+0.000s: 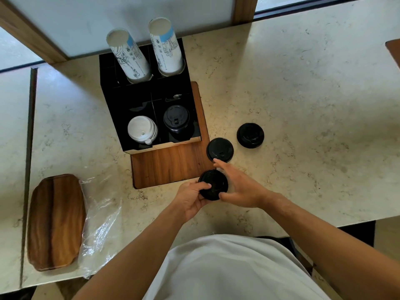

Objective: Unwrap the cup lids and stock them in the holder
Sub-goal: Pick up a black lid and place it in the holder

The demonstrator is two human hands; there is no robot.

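Gripping a black lid (213,184) low over the tabletop (303,94), we close our left hand (190,197) on its rim; our right hand (240,187), fingers spread, touches it. Two lids (220,149) (250,135) lie loose beside the holder (149,100), partly stocked. The empty wrapper (101,224) lies left.
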